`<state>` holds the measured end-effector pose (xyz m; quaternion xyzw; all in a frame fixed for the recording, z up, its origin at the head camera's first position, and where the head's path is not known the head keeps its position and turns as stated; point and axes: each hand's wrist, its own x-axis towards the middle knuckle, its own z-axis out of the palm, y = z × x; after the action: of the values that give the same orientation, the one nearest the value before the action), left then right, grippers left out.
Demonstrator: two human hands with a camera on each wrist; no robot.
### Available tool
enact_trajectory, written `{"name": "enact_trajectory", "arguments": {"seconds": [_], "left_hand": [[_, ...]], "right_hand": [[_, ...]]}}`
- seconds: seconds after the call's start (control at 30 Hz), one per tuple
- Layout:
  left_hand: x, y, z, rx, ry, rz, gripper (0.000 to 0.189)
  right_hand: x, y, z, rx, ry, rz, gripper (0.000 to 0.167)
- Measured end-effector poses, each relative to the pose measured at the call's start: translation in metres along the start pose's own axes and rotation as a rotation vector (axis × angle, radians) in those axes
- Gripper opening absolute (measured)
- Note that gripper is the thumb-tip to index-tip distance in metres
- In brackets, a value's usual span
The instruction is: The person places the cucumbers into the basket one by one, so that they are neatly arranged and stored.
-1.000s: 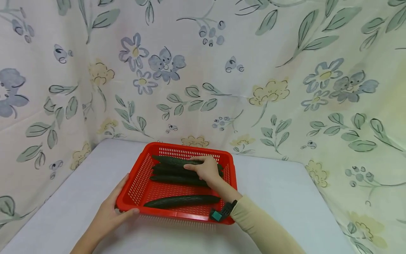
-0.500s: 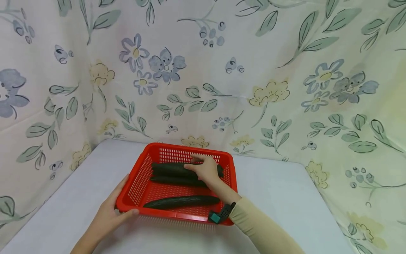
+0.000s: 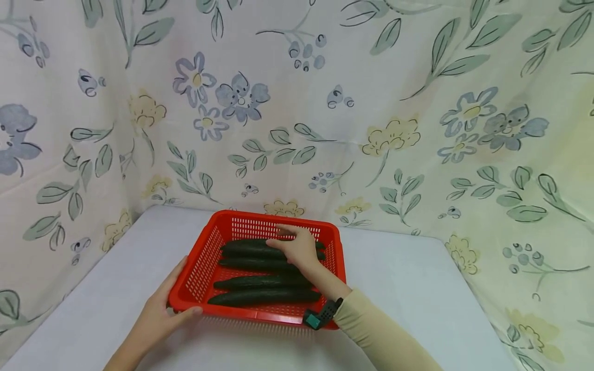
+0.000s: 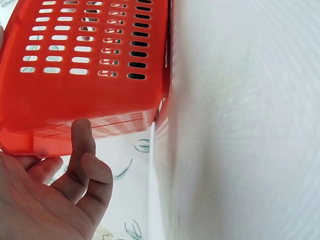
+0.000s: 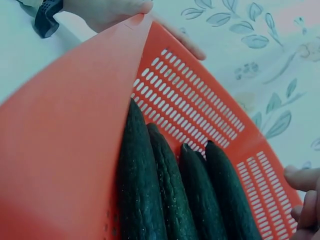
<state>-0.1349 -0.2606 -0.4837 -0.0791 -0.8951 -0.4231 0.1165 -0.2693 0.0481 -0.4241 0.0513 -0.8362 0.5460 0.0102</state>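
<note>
A red plastic basket (image 3: 257, 313) with slotted walls stands on the table, several dark green cucumbers lying in it. My left hand (image 3: 160, 312) holds its near left corner, thumb on the front rim and fingers along the left side. In the left wrist view, that hand's fingers (image 4: 95, 185) bend beneath the rim. Over the back cucumbers (image 3: 252, 251) hovers my right hand (image 3: 299, 250), thumb and fingers apart with nothing between them. Two front cucumbers (image 3: 264, 296) lie near the close wall. In the right wrist view, the right hand (image 5: 310, 205) appears beyond the far wall cucumber (image 5: 227, 185).
A white-covered table (image 3: 394, 288) extends on both sides of the basket. Behind and to the left hangs a floral cloth (image 3: 297, 103). A dark wrist device (image 3: 320, 315) on the right arm overlaps the basket's front rim.
The right hand has lowered and let go of the cucumber it pinched. One cucumber has moved forward from the back group, beside the front one. The left hand has stayed on the basket.
</note>
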Motion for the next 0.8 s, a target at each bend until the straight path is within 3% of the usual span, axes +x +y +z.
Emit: {"name": "enact_trajectory", "arguments": {"seconds": [0.27, 0.43, 0.67, 0.8], "left_hand": [[0.002, 0.001, -0.001, -0.003, -0.027, -0.028, 0.117], [0.000, 0.000, 0.000, 0.007, -0.037, -0.037, 0.117], [0.004, 0.003, 0.004, 0.018, -0.025, 0.003, 0.119], [0.005, 0.004, -0.001, 0.046, -0.058, -0.009, 0.119]], "right_hand": [[0.003, 0.000, -0.001, 0.007, -0.001, -0.006, 0.056], [0.004, -0.002, -0.007, 0.091, 0.020, 0.004, 0.054], [0.002, -0.012, -0.043, 0.313, 0.066, 0.016, 0.042], [-0.005, -0.009, -0.074, 0.351, 0.134, 0.016, 0.041]]}}
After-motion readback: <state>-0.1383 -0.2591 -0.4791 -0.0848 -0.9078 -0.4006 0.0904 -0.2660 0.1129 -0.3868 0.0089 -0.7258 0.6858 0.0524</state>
